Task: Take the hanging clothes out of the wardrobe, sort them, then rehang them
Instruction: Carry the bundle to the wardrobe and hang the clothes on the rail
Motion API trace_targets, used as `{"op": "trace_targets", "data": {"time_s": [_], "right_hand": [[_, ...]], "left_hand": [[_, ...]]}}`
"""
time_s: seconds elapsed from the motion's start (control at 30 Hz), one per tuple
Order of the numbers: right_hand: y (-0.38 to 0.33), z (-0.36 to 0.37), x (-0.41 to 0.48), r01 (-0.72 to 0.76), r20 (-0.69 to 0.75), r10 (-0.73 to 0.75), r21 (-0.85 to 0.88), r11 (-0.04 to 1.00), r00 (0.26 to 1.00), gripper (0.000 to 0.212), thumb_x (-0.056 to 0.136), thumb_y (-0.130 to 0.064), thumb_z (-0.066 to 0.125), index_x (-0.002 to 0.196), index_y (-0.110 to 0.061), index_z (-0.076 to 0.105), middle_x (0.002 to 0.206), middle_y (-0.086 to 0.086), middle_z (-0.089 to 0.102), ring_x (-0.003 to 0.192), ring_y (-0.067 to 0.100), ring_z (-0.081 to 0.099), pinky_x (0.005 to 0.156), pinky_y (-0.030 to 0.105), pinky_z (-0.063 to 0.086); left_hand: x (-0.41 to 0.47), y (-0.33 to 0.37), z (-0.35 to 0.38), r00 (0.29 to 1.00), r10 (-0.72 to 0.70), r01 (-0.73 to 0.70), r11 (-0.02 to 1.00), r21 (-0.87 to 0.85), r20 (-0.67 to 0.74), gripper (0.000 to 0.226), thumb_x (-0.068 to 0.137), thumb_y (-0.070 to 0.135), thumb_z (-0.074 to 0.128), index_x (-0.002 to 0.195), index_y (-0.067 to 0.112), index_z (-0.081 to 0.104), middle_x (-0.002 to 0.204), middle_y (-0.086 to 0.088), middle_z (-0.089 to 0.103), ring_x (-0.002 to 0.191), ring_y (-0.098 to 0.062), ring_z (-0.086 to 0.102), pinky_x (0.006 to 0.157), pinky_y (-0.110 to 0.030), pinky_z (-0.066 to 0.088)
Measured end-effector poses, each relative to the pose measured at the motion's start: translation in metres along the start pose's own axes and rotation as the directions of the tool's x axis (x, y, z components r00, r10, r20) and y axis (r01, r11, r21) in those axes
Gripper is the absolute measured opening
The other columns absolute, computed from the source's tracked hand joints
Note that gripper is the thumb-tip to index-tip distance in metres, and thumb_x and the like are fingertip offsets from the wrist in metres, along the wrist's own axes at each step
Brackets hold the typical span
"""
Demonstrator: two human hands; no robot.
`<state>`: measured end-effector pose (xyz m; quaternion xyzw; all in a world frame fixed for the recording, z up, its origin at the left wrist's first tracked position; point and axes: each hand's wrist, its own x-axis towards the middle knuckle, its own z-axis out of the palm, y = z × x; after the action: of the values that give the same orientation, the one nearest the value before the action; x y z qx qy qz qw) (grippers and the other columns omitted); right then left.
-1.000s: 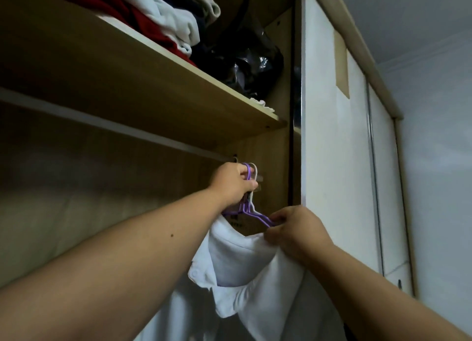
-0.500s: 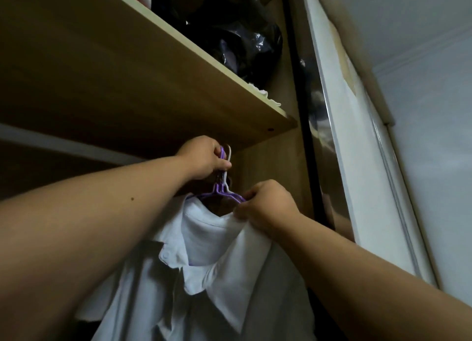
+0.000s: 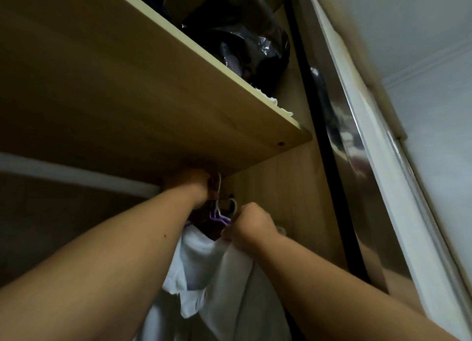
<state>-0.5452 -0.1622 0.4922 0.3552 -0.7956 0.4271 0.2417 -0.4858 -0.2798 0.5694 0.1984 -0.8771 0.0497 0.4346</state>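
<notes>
Overhead, left hand (image 3: 192,184) grips hangers (image 3: 219,216) (right hand (image 3: 251,224): shirt (image 3: 224,276)).

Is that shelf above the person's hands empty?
No, a shiny black plastic bag sits on the wooden shelf.

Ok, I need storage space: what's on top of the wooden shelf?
A shiny black plastic bag sits near the shelf's right end, white fabric poking over the edge beside it. The shelf hides whatever lies further back.
</notes>
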Motion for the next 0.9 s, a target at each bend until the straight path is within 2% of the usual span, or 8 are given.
{"op": "trace_targets", "data": {"time_s": [0.07, 0.17, 0.27, 0.37, 0.43, 0.57, 0.7, 0.9], "right_hand": [[0.003, 0.008, 0.004, 0.024, 0.023, -0.024, -0.027, 0.999, 0.999, 0.025, 0.084, -0.02, 0.064, 0.108, -0.011, 0.065, 0.107, 0.01, 0.066, 0.1, 0.026, 0.062, 0.069, 0.027, 0.038], [0.007, 0.012, 0.006, 0.029, 0.059, -0.026, -0.053, 0.998, 0.998, 0.022, 0.086, -0.021, 0.062, 0.105, -0.011, 0.066, 0.093, 0.009, 0.061, 0.086, 0.023, 0.059, 0.066, 0.026, 0.036], [0.012, 0.02, 0.002, 0.03, 0.143, -0.021, -0.062, 0.998, 0.99, 0.026, 0.079, -0.026, 0.07, 0.1, -0.01, 0.067, 0.088, 0.007, 0.059, 0.081, 0.019, 0.056, 0.064, 0.026, 0.039], [0.018, 0.031, -0.004, 0.06, 0.203, -0.053, -0.027, 0.998, 0.978, 0.027, 0.082, -0.035, 0.068, 0.098, -0.014, 0.064, 0.093, 0.008, 0.062, 0.084, 0.021, 0.057, 0.069, 0.027, 0.041], [0.017, 0.029, -0.008, 0.062, 0.184, -0.062, 0.002, 0.998, 0.981, 0.032, 0.091, -0.036, 0.056, 0.11, -0.011, 0.063, 0.108, 0.011, 0.065, 0.098, 0.027, 0.06, 0.079, 0.029, 0.044], [0.017, 0.015, -0.009, 0.041, 0.174, -0.021, -0.11, 0.993, 0.985, 0.033, 0.098, -0.016, 0.04, 0.126, -0.004, 0.053, 0.13, 0.018, 0.054, 0.118, 0.032, 0.052, 0.094, 0.032, 0.041], [0.021, 0.015, -0.007, 0.058, 0.215, 0.027, -0.377, 0.924, 0.976, 0.031, 0.095, -0.015, 0.047, 0.122, -0.004, 0.058, 0.124, 0.016, 0.059, 0.115, 0.03, 0.055, 0.097, 0.036, 0.044], [0.018, 0.015, -0.007, 0.043, 0.188, 0.04, -0.418, 0.907, 0.981, 0.031, 0.093, -0.016, 0.05, 0.121, -0.006, 0.058, 0.123, 0.014, 0.059, 0.114, 0.03, 0.055, 0.095, 0.036, 0.045]], "left_hand": [[0.006, -0.002, 0.007, 0.999, -0.045, 0.046, 0.997, 0.055, -0.023, 0.057, 0.079, 0.051, 0.067, 0.126, 0.022, 0.052, 0.133, -0.009, 0.05, 0.12, -0.031, 0.049, 0.1, -0.044, 0.042], [0.006, -0.004, 0.011, 0.994, -0.058, 0.065, 0.994, 0.085, -0.091, 0.061, 0.075, 0.055, 0.069, 0.125, 0.026, 0.049, 0.132, -0.007, 0.049, 0.121, -0.031, 0.048, 0.098, -0.045, 0.042], [0.0, -0.01, 0.011, 0.995, 0.038, -0.021, 0.984, 0.176, -0.093, 0.061, 0.074, 0.055, 0.069, 0.125, 0.028, 0.048, 0.132, -0.007, 0.049, 0.12, -0.03, 0.049, 0.097, -0.04, 0.043], [-0.007, -0.015, 0.015, 0.995, 0.095, -0.093, 0.969, 0.228, 0.004, 0.059, 0.073, 0.059, 0.068, 0.12, 0.025, 0.056, 0.125, -0.006, 0.058, 0.111, -0.027, 0.056, 0.093, -0.035, 0.046], [-0.012, -0.014, 0.015, 0.994, 0.108, -0.092, 0.947, 0.307, -0.034, 0.055, 0.077, 0.063, 0.063, 0.116, 0.024, 0.059, 0.122, -0.005, 0.06, 0.11, -0.026, 0.058, 0.087, -0.029, 0.044], [-0.02, -0.012, 0.013, 0.982, 0.145, -0.086, 0.914, 0.397, -0.122, 0.057, 0.077, 0.067, 0.059, 0.114, 0.023, 0.061, 0.121, -0.004, 0.062, 0.11, -0.024, 0.059, 0.084, -0.03, 0.042], [-0.027, -0.012, 0.017, 0.978, 0.138, -0.055, 0.895, 0.443, -0.157, 0.057, 0.077, 0.067, 0.058, 0.114, 0.022, 0.06, 0.121, -0.004, 0.062, 0.112, -0.024, 0.057, 0.091, -0.033, 0.038], [-0.035, -0.012, 0.004, 0.989, 0.081, -0.021, 0.908, 0.419, -0.125, 0.054, 0.078, 0.059, 0.064, 0.115, 0.021, 0.058, 0.121, -0.005, 0.06, 0.112, -0.025, 0.057, 0.092, -0.034, 0.04]]}}
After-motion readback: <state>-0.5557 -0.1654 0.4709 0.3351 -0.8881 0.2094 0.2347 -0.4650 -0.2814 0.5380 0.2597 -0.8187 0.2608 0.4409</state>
